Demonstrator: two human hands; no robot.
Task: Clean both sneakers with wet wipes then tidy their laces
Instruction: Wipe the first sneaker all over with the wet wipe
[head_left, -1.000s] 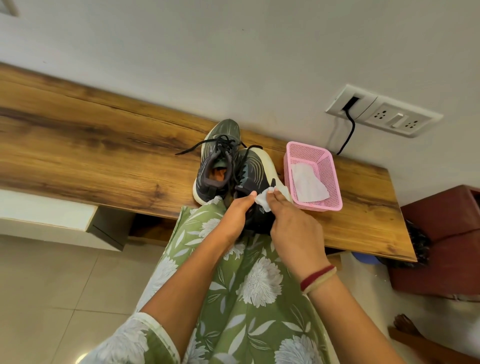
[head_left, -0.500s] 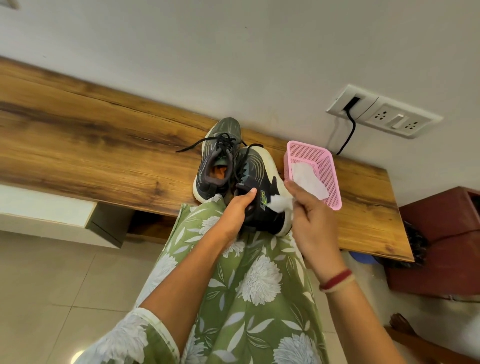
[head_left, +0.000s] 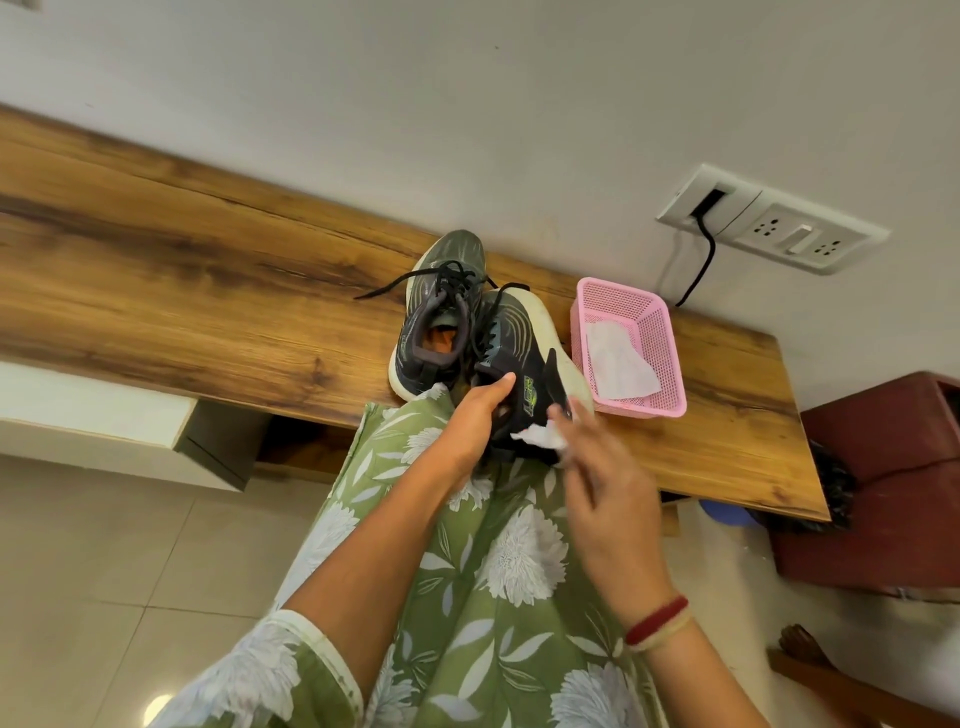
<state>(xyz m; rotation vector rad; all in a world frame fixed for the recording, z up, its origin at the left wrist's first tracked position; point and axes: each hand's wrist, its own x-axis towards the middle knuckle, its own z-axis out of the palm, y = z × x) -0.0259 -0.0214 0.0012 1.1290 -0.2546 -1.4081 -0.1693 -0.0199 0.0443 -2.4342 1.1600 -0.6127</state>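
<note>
Two dark grey sneakers with black laces stand on the wooden bench (head_left: 208, 291). The left sneaker (head_left: 434, 317) sits upright with loose laces trailing left. The right sneaker (head_left: 519, 364) is tipped onto its side at the bench's front edge, white sole facing right. My left hand (head_left: 480, 415) grips its heel collar. My right hand (head_left: 597, 467), blurred, holds a crumpled white wet wipe (head_left: 540, 435) against the sneaker's heel side.
A pink mesh basket (head_left: 654, 332) with a white wipe (head_left: 618, 364) in it stands just right of the sneakers. A wall socket with a black cord (head_left: 701, 249) is behind it. A dark red cabinet (head_left: 883, 483) stands at the right.
My right hand moved with the wipe from the top of the heel out to the sole side, then down along the heel. My left hand kept its grip on the sneaker.
</note>
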